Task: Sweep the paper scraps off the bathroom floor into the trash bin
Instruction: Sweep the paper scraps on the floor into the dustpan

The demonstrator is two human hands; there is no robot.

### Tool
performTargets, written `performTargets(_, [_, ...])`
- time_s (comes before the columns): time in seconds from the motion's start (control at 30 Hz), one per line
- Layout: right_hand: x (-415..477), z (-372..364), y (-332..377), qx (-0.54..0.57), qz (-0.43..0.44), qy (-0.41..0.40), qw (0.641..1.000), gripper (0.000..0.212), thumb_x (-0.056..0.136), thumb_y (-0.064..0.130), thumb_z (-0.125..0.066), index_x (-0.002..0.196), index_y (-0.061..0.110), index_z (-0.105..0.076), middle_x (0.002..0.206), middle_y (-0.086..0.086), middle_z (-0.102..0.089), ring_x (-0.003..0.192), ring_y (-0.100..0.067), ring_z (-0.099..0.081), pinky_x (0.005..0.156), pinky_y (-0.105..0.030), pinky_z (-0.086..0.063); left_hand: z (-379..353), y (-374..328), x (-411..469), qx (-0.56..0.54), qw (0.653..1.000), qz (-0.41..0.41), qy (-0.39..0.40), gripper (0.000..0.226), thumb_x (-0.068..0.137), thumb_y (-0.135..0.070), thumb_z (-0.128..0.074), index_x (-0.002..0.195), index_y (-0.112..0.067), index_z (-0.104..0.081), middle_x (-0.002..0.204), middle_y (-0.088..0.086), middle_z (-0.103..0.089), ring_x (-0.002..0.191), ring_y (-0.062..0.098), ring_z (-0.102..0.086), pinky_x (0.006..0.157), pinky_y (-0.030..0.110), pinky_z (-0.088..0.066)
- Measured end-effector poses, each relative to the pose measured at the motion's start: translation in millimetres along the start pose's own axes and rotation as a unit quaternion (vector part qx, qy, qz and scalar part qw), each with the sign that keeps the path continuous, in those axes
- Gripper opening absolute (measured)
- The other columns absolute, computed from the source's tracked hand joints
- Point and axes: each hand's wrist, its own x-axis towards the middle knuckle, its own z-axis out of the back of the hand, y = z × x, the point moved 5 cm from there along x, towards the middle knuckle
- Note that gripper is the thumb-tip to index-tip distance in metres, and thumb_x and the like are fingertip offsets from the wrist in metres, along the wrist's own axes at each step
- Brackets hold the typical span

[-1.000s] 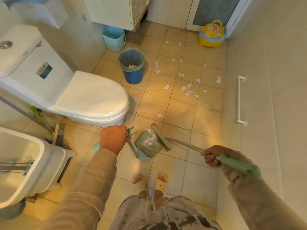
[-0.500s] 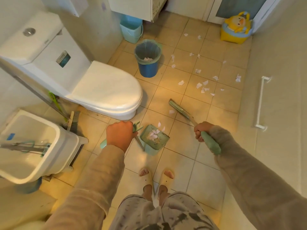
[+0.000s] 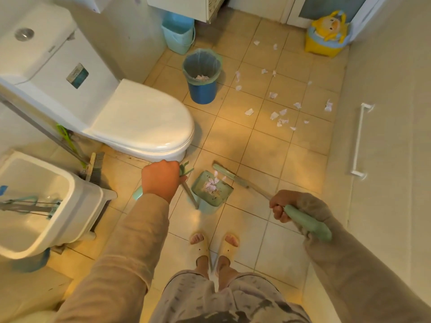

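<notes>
My left hand (image 3: 161,179) grips the handle of a green dustpan (image 3: 211,191) that stands on the tiles in front of my feet, with several paper scraps inside it. My right hand (image 3: 281,206) grips the green handle of a broom (image 3: 229,176), whose head rests at the dustpan's far edge. White paper scraps (image 3: 278,116) lie scattered on the floor farther ahead and to the right. A blue trash bin (image 3: 202,76) with a green liner stands beyond the toilet, some paper at its bottom.
A white toilet (image 3: 140,122) fills the left. A white basin on a stand (image 3: 35,206) sits at the near left, a brush (image 3: 94,164) beside it. A light-blue bin (image 3: 178,34) and a yellow child's potty (image 3: 326,34) stand at the back. A towel rail (image 3: 358,138) is on the right wall.
The broom head reached out to a scrap ahead, then came back to the dustpan's edge. My right hand pulled back toward me. The dustpan stayed put.
</notes>
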Motion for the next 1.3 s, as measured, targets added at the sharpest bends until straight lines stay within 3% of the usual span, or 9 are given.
performTargets(0.1, [-6.2,12.8,-2.2,-0.003,-0.017,0.037,0.999,0.033,0.096,0.004,-0.035,0.065,0.013,-0.035,0.032,-0.001,-0.038,0.025,-0.009,-0.036,0.029,-0.010,-0.028,2.7,1.5,3.1,-0.003,1.000,-0.002,-0.001,0.037,0.086,-0.053,-0.057,0.090,-0.017,-0.065,0.082,0.004,-0.069,0.074,0.023,-0.066,0.058,0.027,-0.039])
performTargets(0.33, [-15.7,7.4,-2.2,-0.052,0.000,0.012,0.999,0.032,0.096,0.003,-0.035,0.065,0.011,-0.036,0.031,-0.001,-0.038,0.022,-0.009,-0.035,0.030,-0.010,-0.028,0.2,-1.6,-2.0,-0.001,1.000,0.002,0.006,0.037,0.085,-0.052,-0.058,0.090,-0.017,-0.067,0.082,0.005,-0.070,0.074,0.023,-0.067,0.059,0.027,-0.041])
performTargets(0.63, [5.5,-59.0,-24.5,-0.137,0.020,-0.033,0.990,0.017,0.089,-0.002,-0.038,0.074,0.000,-0.045,0.041,-0.006,-0.042,0.044,-0.016,-0.039,0.044,-0.023,-0.034,-0.6,-6.0,-9.3,0.005,1.000,-0.006,-0.013,0.036,0.086,-0.052,-0.058,0.091,-0.017,-0.067,0.083,0.005,-0.071,0.076,0.024,-0.068,0.059,0.027,-0.040])
performTargets(0.8, [-4.9,-40.7,-45.3,-0.033,-0.001,0.016,0.999,0.021,0.091,-0.003,-0.036,0.073,0.008,-0.039,0.038,-0.002,-0.040,0.025,-0.008,-0.036,0.034,-0.012,-0.030,1.1,-3.6,-5.9,0.000,1.000,-0.010,-0.018,0.037,0.086,-0.052,-0.058,0.092,-0.017,-0.067,0.084,0.004,-0.070,0.076,0.023,-0.067,0.058,0.027,-0.039])
performTargets(0.97, [-19.7,-23.0,-67.4,0.017,-0.004,0.028,0.999,0.027,0.092,0.000,-0.039,0.068,0.011,-0.035,0.043,-0.001,-0.038,0.027,-0.008,-0.035,0.033,-0.011,-0.028,2.7,-0.2,-5.2,-0.008,1.000,-0.015,-0.017,0.036,0.087,-0.052,-0.056,0.094,-0.018,-0.066,0.087,0.004,-0.071,0.079,0.023,-0.068,0.063,0.028,-0.047])
performTargets(1.3, [-26.7,-36.3,-75.0,0.164,0.026,0.032,0.986,0.031,0.094,0.002,-0.038,0.064,0.012,-0.036,0.041,0.000,-0.036,0.027,-0.008,-0.034,0.031,-0.011,-0.029,-2.3,8.6,0.5,-0.039,0.999,-0.027,-0.020,0.037,0.087,-0.053,-0.056,0.095,-0.018,-0.065,0.091,0.004,-0.071,0.085,0.024,-0.067,0.065,0.028,-0.045])
